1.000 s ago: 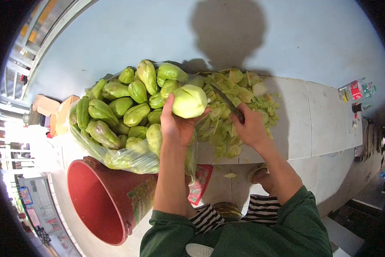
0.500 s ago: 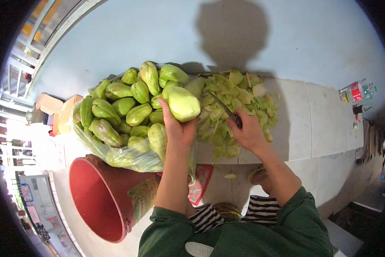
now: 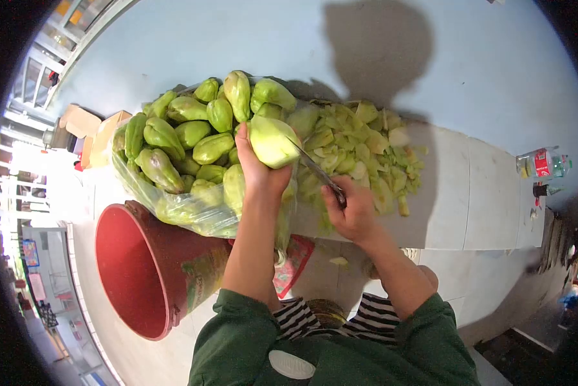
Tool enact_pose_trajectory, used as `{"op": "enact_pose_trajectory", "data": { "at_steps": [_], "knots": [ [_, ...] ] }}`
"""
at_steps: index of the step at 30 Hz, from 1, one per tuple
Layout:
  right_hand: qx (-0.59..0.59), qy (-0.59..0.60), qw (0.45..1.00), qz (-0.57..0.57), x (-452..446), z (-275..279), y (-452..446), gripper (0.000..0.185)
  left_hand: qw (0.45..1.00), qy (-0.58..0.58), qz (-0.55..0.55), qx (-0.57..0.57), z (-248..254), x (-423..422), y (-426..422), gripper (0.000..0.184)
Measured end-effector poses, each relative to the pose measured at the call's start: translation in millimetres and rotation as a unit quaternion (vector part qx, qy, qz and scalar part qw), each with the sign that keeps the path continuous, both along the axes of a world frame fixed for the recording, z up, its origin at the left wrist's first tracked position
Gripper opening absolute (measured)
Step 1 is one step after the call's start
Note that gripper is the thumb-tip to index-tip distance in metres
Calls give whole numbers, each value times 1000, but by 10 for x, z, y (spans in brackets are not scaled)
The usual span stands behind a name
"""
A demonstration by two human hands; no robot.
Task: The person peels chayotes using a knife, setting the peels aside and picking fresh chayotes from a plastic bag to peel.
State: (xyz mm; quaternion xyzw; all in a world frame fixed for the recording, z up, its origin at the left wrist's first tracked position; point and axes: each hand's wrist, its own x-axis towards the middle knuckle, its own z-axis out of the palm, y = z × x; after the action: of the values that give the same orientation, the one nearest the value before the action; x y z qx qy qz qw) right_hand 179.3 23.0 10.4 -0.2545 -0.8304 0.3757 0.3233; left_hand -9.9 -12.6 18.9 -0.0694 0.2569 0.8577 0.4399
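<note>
My left hand (image 3: 264, 168) is closed around a pale, peeled chayote (image 3: 271, 141), holding it up in front of the pile. In my right hand (image 3: 353, 209) is a knife (image 3: 321, 175), its handle gripped and its blade tip at the chayote's right end. Whether the blade cuts into the flesh I cannot tell. Behind and left of my left hand lie many unpeeled green chayotes (image 3: 163, 135) in a clear plastic bag (image 3: 192, 222). A heap of green peelings (image 3: 360, 141) spreads over the tiled ledge beyond the knife.
A red bucket (image 3: 131, 270) lies tipped with its mouth leftward, below the bag. Cardboard boxes (image 3: 105, 145) stand at the left. On the right end of the tiled ledge (image 3: 479, 193) is a plastic bottle with a red label (image 3: 543, 163). A blue wall (image 3: 237, 38) rises behind.
The knife has come left and its tip now meets the chayote's right end; before, it was apart over the peelings. My left hand still holds the chayote. The view has shifted slightly.
</note>
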Motion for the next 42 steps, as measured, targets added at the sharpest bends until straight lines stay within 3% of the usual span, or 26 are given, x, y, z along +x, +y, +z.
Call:
{"op": "enact_pose_trajectory", "data": {
  "at_steps": [16, 25, 33, 34, 36, 40, 42],
  "knots": [
    [-41, 10, 999, 7, -199, 18, -89, 13, 998, -32, 48, -31, -65, -4, 63, 35],
    [25, 41, 999, -1, -224, 6, -83, 11, 998, -36, 38, -41, -116, -28, 43, 34],
    [16, 133, 991, -28, -207, -20, -139, 8, 998, -46, 48, -12, -96, -21, 65, 36],
    [16, 132, 991, -30, -222, -6, -140, 8, 998, -36, 45, -19, -94, 11, 64, 37],
    [-2, 15, 1000, -4, -268, 18, -110, 10, 999, -23, 33, -18, -97, 57, 59, 37],
    [20, 28, 999, -10, -262, 19, -120, 12, 999, 5, 23, -32, 15, 106, 60, 30],
    [-37, 40, 998, -27, -253, 54, -124, 13, 998, 25, 2, -59, 58, 30, 50, 29]
  ]
}}
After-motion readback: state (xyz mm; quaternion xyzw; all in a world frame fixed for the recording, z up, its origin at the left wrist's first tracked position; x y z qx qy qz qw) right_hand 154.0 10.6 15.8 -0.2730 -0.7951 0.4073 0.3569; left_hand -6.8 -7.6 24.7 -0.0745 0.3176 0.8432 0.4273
